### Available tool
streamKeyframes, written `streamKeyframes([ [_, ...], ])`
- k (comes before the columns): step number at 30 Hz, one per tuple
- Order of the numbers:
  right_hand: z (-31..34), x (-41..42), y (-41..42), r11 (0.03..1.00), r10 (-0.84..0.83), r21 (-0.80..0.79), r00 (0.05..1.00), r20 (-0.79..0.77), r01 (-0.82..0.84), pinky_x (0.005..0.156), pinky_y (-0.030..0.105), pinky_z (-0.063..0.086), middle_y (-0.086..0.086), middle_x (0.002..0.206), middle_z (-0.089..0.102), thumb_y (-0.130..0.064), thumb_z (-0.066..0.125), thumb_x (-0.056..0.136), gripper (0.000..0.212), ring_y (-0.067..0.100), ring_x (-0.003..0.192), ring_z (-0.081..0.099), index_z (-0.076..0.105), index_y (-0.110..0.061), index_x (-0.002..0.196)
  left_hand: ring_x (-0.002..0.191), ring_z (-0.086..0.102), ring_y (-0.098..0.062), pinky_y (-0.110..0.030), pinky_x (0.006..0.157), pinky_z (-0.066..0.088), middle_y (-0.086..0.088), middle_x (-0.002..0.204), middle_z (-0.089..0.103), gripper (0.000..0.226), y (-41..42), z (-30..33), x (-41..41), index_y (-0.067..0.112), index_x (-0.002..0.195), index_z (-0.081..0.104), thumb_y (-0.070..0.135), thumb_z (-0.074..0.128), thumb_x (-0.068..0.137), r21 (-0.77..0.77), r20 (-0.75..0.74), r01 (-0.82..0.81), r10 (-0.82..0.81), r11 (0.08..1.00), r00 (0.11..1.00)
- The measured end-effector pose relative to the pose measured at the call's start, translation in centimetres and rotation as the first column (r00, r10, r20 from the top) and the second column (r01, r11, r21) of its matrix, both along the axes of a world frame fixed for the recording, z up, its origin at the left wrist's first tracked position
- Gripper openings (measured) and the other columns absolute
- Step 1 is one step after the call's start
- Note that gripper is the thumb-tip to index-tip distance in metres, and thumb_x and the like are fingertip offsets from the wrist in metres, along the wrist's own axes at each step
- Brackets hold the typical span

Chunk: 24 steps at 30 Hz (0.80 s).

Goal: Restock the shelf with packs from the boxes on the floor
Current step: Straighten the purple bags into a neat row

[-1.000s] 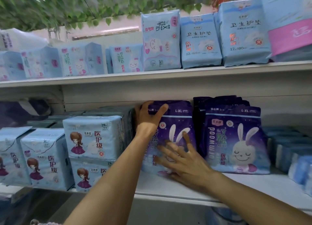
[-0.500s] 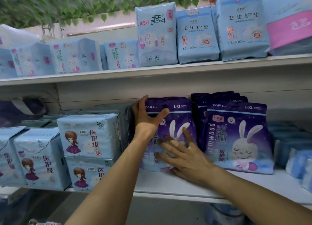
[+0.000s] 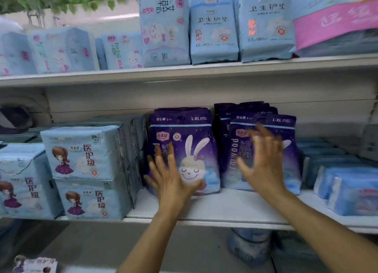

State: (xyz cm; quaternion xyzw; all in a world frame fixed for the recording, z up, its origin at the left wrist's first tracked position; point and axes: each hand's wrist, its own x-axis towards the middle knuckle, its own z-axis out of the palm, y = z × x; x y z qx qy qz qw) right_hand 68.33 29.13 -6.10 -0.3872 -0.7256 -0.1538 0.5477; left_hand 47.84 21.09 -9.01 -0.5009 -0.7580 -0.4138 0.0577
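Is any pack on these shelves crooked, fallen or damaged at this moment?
Nothing is fallen or torn. Only the right purple pack on the middle shelf looks slightly off: it stands in front of the darker packs behind it, not flush. The left purple pack stands upright. Both open hands partly hide these packs.

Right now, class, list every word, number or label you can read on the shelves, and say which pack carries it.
"L-XL": left purple rabbit pack, top.
"L-XL": right purple rabbit pack, top.
"医护级": pale blue girl packs.
"29": same pack, top corner.
"卫生护垫": blue upper-shelf packs.
"12" and "180": the same packs, low down.
The smaller print, the round seals and the pink-banded pack are too blurred to read.
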Motion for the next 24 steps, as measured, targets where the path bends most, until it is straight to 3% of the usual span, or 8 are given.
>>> streamKeyframes([
  [2, 1.0, 1.9, 0.3, 0.975, -0.108, -0.216, 0.955, -0.277, 0.047, 0.117, 0.054, 0.017, 0.014, 0.158, 0.018, -0.037, 0.084, 0.070, 0.104, 0.031, 0.144, 0.019, 0.021, -0.015, 0.149, 0.148, -0.016, -0.035, -0.065, 0.116, 0.003, 0.003, 0.158, -0.028, 0.146, 0.3, 0.1, 0.2, 0.035, 0.153, -0.020, 0.067, 0.083, 0.054, -0.057, -0.008, -0.027, 0.026, 0.998, 1.000],
  [4, 1.0, 3.9, 1.5, 0.911, -0.195, -0.412, 0.906, -0.375, 0.026, 0.119, 0.050, 0.011, 0.016, 0.160, 0.010, -0.047, 0.083, 0.066, 0.121, 0.031, 0.148, 0.009, 0.008, -0.009, 0.154, 0.148, -0.017, -0.037, -0.067, 0.116, 0.003, 0.003, 0.157, -0.032, 0.147, 0.5, 0.1, 0.4, 0.036, 0.151, -0.024, 0.067, 0.083, 0.054, -0.083, -0.005, -0.039, 0.039, 0.996, 0.999],
  [7, 0.1, 5.1, 3.0, 0.771, -0.165, -0.609, 0.865, -0.473, -0.187, 0.111, 0.049, 0.033, 0.015, 0.148, 0.038, -0.049, 0.089, 0.053, 0.126, 0.034, 0.137, 0.036, 0.017, -0.014, 0.151, 0.147, -0.019, -0.038, -0.067, 0.116, 0.002, 0.002, 0.157, -0.033, 0.147, 0.7, 0.3, 0.5, 0.035, 0.151, -0.025, 0.066, 0.083, 0.056, -0.097, 0.003, -0.040, 0.041, 0.994, 0.999],
  [9, 0.2, 4.7, 2.9, 0.710, -0.054, -0.606, 0.831, -0.553, -0.357, 0.103, 0.044, 0.043, 0.003, 0.129, 0.054, -0.033, 0.093, 0.052, 0.108, 0.026, 0.124, 0.050, 0.033, -0.016, 0.141, 0.147, -0.019, -0.037, -0.067, 0.116, 0.001, 0.002, 0.157, -0.034, 0.146, 0.7, 0.3, 0.5, 0.035, 0.151, -0.026, 0.065, 0.083, 0.057, -0.096, -0.001, -0.036, 0.036, 0.995, 0.999],
  [11, 0.5, 4.6, 3.0, 0.736, 0.022, -0.580, 0.869, -0.494, -0.349, 0.101, 0.035, 0.039, -0.001, 0.123, 0.051, -0.015, 0.093, 0.057, 0.099, 0.018, 0.120, 0.048, 0.036, -0.014, 0.138, 0.148, -0.019, -0.037, -0.066, 0.116, 0.001, 0.002, 0.156, -0.034, 0.146, 0.7, 0.3, 0.7, 0.035, 0.150, -0.027, 0.065, 0.082, 0.057, -0.105, -0.006, -0.034, 0.033, 0.994, 0.999],
  [13, 0.6, 4.9, 3.3, 0.766, 0.057, -0.566, 0.909, -0.413, -0.305, 0.103, 0.031, 0.034, 0.002, 0.130, 0.045, -0.013, 0.093, 0.056, 0.109, 0.017, 0.123, 0.041, 0.029, -0.014, 0.144, 0.148, -0.019, -0.037, -0.065, 0.116, 0.000, 0.001, 0.157, -0.034, 0.146, 0.7, 0.3, 0.7, 0.035, 0.150, -0.027, 0.066, 0.082, 0.058, -0.114, -0.016, -0.034, 0.032, 0.993, 0.999],
  [17, -0.8, 5.8, 3.7, 0.799, -0.011, -0.576, 0.954, -0.301, -0.172, 0.111, 0.050, 0.033, 0.010, 0.150, 0.027, -0.029, 0.096, 0.048, 0.134, 0.032, 0.139, 0.026, 0.010, -0.018, 0.150, 0.148, -0.020, -0.036, -0.065, 0.116, 0.000, 0.001, 0.157, -0.034, 0.146, 0.6, 0.5, 0.8, 0.035, 0.150, -0.028, 0.067, 0.081, 0.058, -0.115, -0.028, -0.043, 0.040, 0.992, 0.999],
  [24, -2.0, 5.9, 3.8, 0.774, 0.016, -0.628, 0.993, -0.113, -0.084, 0.117, 0.053, 0.021, 0.003, 0.159, -0.006, -0.033, 0.093, 0.056, 0.144, 0.029, 0.147, -0.003, -0.014, -0.022, 0.151, 0.147, -0.021, -0.035, -0.066, 0.115, 0.002, 0.003, 0.155, -0.037, 0.150, 0.5, 0.5, 1.2, 0.039, 0.143, -0.037, 0.068, 0.081, 0.055, -0.109, -0.068, -0.062, 0.055, 0.992, 0.996],
])
